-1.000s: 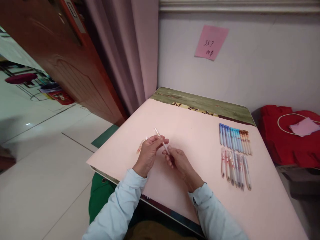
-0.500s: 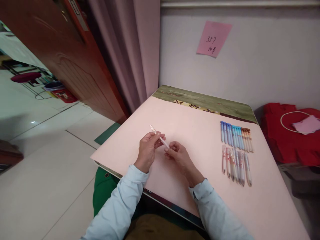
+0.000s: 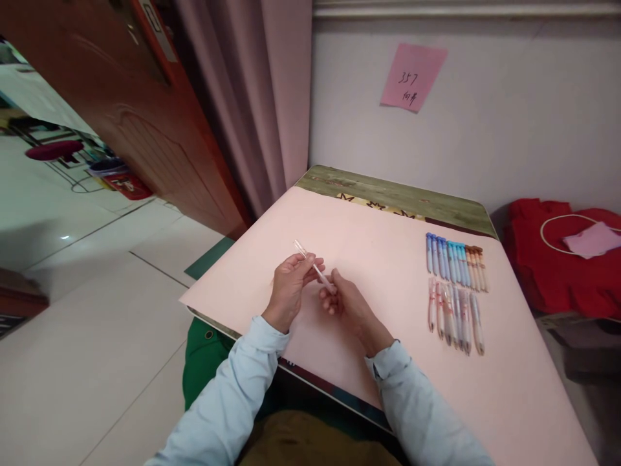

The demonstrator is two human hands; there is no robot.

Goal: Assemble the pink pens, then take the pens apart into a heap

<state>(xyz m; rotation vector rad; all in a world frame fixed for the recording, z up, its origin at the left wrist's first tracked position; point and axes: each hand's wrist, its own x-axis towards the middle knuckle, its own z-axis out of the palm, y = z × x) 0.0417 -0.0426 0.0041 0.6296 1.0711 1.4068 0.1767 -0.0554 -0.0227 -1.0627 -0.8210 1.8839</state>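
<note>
A slim clear-and-white pen (image 3: 323, 277) is held slanting above the table, its clear end up and to the left. My left hand (image 3: 290, 285) pinches it near the middle between thumb and fingers. At the lower end, my right hand (image 3: 353, 309) has its fingers curled about the pen, the thumb lying along the upper side. Just what the right fingertips grip is partly hidden. Further right, a row of pens with blue, light blue and brown tops (image 3: 456, 262) lies side by side. Below it is a second row of clear and whitish pens (image 3: 455, 317).
Pale pink paper (image 3: 378, 252) covers the table, with a green wood-pattern edge (image 3: 388, 186) at the back. A pink note (image 3: 412, 77) is on the wall. Red cloth (image 3: 538, 259) lies beyond the right edge. A brown door (image 3: 145, 116) and a curtain (image 3: 252, 84) stand left.
My right thumb has lifted and straightened at the pen's lower end, and the fingers have shifted under it. My left hand keeps its pinch. The view has shifted slightly.
</note>
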